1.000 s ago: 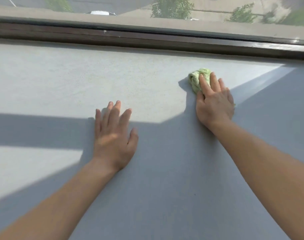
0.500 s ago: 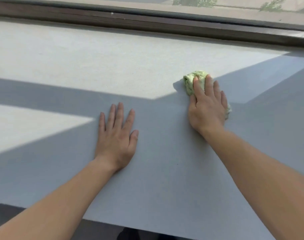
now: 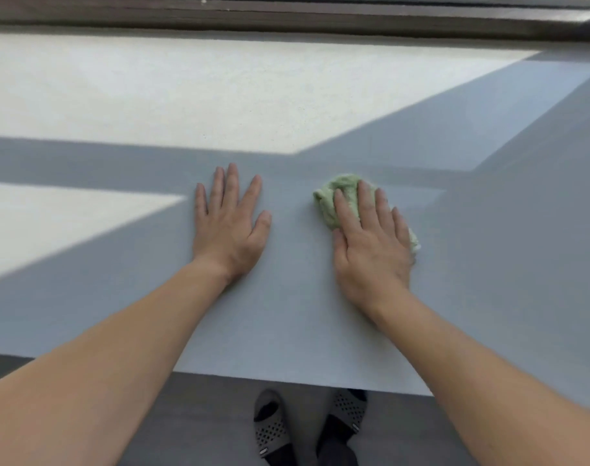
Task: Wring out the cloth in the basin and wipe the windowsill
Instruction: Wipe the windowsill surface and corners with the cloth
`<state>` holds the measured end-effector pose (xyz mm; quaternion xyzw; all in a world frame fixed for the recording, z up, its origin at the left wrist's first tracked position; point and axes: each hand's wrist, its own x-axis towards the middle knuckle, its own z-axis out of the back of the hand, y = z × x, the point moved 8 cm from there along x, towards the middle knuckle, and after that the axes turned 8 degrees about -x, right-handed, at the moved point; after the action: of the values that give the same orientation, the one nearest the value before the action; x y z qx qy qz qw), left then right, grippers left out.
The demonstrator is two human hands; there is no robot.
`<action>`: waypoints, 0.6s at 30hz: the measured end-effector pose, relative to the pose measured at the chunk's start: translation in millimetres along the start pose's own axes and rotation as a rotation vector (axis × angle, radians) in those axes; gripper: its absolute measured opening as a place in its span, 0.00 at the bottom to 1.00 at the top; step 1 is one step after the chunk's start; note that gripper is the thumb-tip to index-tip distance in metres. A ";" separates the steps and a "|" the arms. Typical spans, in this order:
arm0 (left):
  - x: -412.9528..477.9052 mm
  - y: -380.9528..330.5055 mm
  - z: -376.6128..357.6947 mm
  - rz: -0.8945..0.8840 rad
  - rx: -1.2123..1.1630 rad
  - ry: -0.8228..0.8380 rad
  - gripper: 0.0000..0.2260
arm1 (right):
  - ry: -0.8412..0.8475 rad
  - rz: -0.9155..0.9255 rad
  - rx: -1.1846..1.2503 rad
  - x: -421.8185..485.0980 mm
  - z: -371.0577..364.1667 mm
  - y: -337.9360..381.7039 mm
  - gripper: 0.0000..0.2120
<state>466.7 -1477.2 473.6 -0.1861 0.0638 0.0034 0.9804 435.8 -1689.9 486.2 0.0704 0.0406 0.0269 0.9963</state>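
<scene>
A wide grey windowsill (image 3: 286, 105) fills the view, part in sun and part in shadow. A crumpled light green cloth (image 3: 334, 200) lies on the sill's shaded middle. My right hand (image 3: 370, 243) presses flat on the cloth and covers most of it; green edges show past the fingertips and at the hand's right side. My left hand (image 3: 229, 227) rests palm down on the bare sill, fingers spread, a short way left of the cloth. No basin is in view.
A dark brown window frame (image 3: 286, 15) runs along the far edge of the sill. The sill's near edge (image 3: 286, 381) crosses the lower view; below it are a dark floor and the person's feet in grey slippers (image 3: 320, 428).
My right hand has drawn the cloth back toward the near edge and to the left, closer to the left hand. The camera has tilted down, so the sill's front edge and the feet show.
</scene>
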 end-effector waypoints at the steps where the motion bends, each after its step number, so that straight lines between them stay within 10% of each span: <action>1: -1.0 -1.4 1.1 -0.010 -0.015 0.004 0.32 | -0.012 0.100 -0.019 -29.0 -3.6 17.5 0.27; 6: -17.3 -13.3 19.6 -0.108 -0.228 -0.056 0.30 | 0.050 0.414 -0.097 -96.1 -12.4 17.6 0.25; 12: -86.9 -21.8 17.8 -0.116 -0.488 -0.116 0.22 | -0.017 -0.145 0.013 -84.0 0.2 -6.2 0.27; 18: -96.9 -28.2 3.6 -0.149 -0.317 -0.080 0.25 | 0.044 0.359 -0.057 -168.1 -19.7 34.3 0.26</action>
<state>371.9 -1500.4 499.5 -0.3424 0.0094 -0.0516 0.9381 265.3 -1663.2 484.6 0.0478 0.0483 0.2069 0.9760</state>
